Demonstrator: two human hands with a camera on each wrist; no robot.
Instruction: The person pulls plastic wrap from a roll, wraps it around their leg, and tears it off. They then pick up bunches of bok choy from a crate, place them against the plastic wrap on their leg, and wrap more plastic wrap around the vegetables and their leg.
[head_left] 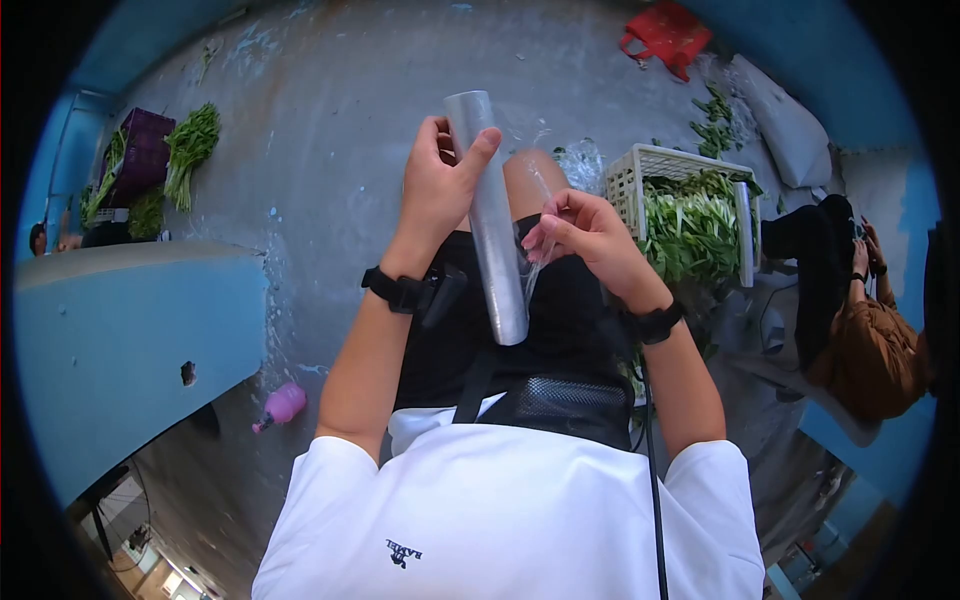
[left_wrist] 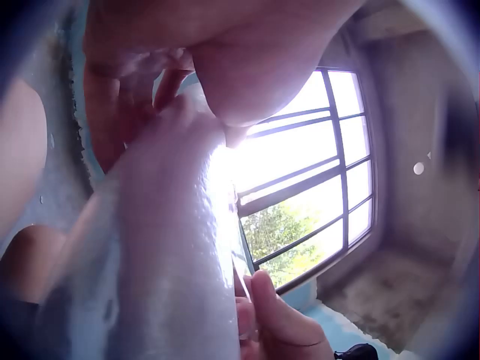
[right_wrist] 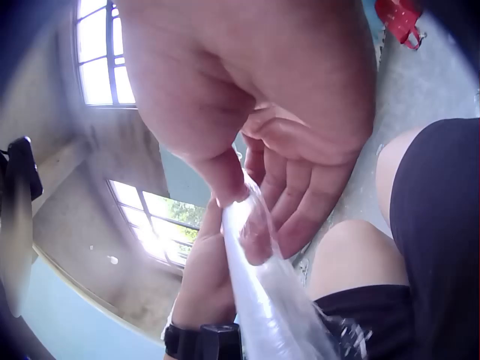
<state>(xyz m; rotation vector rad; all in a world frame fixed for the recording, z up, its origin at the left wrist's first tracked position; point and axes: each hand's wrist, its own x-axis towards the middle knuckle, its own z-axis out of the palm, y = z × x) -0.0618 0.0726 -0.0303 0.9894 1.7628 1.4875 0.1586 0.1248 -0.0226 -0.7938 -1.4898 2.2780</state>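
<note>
A roll of clear plastic wrap (head_left: 497, 255) slants over the person's lap, its far end tipped slightly left. Near that end the left hand (head_left: 437, 190) grips it, thumb across the top and fingers round the far side. To the right of the roll, the right hand (head_left: 592, 238) pinches a loose strip of film (head_left: 537, 268) between thumb and fingers. Up close in the left wrist view, the shiny roll (left_wrist: 161, 247) fills the foreground below the left palm. In the right wrist view, the gathered film (right_wrist: 262, 292) runs down from the pinching thumb (right_wrist: 225, 180).
A white crate (head_left: 622, 190) of leafy greens (head_left: 692, 225) stands right of the knees. Beyond it are a red bag (head_left: 668, 38) and a pale sack (head_left: 785, 125). A pink bottle (head_left: 284, 403) lies left, by a blue low wall (head_left: 140, 330). Another person (head_left: 868, 345) sits at right.
</note>
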